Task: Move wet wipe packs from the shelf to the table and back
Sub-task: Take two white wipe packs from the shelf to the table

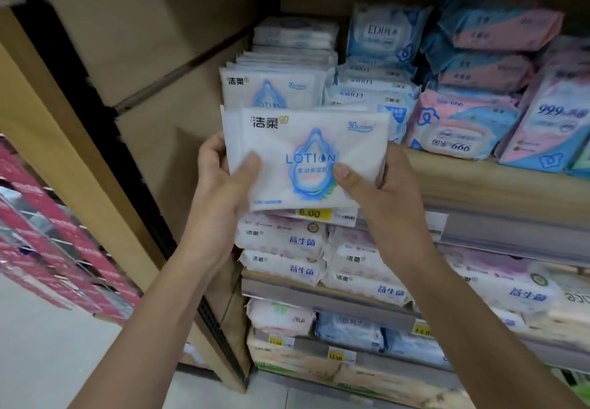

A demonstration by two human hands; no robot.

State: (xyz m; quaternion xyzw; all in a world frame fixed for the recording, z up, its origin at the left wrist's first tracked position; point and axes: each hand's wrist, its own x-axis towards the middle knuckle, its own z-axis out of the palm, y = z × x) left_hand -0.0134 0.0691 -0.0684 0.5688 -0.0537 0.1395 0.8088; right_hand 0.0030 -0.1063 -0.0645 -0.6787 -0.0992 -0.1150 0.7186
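The shelf (479, 182) fills most of what I see, several tiers stocked tight with soft packs. On the upper tier a row of white packs (271, 89) stands on edge, front to back.

Just in front of that row, off the board and in the air, is the wet wipe pack (306, 153) I'm after, its printed face toward me. There may be a second pack tucked behind it at the left edge, but the blur won't let me say.

My left hand (220, 172) clamps the pack's left side and my right hand (383, 185) its right. Each thumb presses the front, with the other fingers curled round behind.

My worry is the film: it looks slick, and both thumbs sit low, so the top could fold forward and slide out. The pack's upper edge is also near the standing row, so a careless pull might drag the front one over the lip, past the yellow price tag (309, 213). No table is in view.
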